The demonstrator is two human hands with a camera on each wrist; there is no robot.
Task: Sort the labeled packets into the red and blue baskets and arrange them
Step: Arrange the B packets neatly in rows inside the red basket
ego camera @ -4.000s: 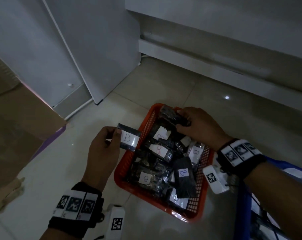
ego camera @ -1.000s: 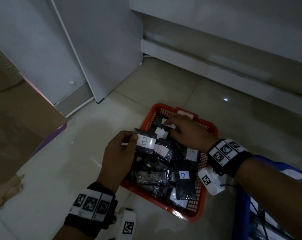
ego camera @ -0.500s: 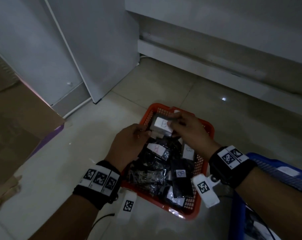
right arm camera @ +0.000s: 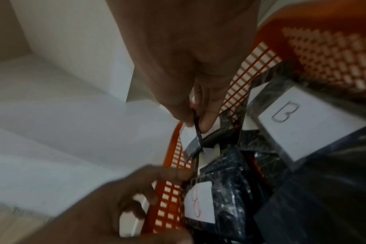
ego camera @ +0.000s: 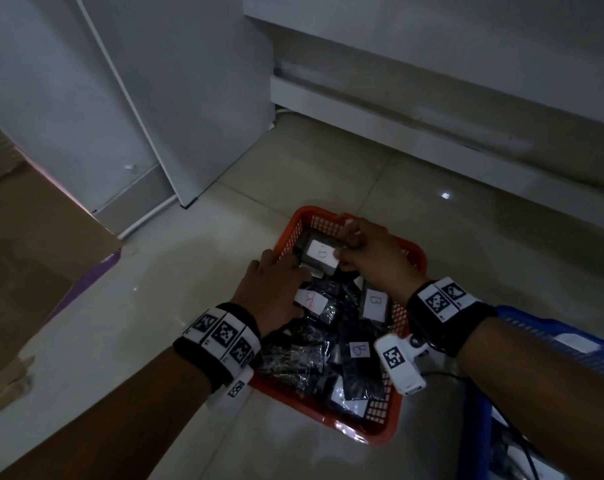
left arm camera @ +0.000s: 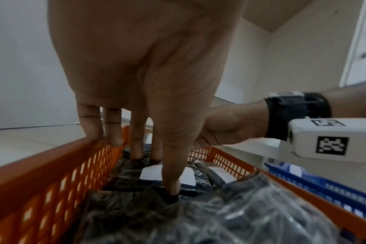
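**Both hands in the red basket, right hand pinching a B packet**

We see the red basket on the tiled floor, filled with dark plastic packets bearing white labels. The blue basket stands just beside it on the right, only partly in view.

Right hand: over the far end of the red basket, thumb and fingers pinching the edge of a dark packet marked B. The right wrist view shows the same pinch on a thin dark packet edge, somewhat blurred.

Left hand: at the basket's left wall, fingers extended downward and spread. In the left wrist view the outer fingers rest on the orange rim, the others reach down among the packets, and the thumb presses onto a packet with a white label. We see no grasp there.

Other labelled packets in the basket: one with a red-inked mark, unreadable to us, and two marked B.

A brown cardboard box sits at left, well apart from the baskets
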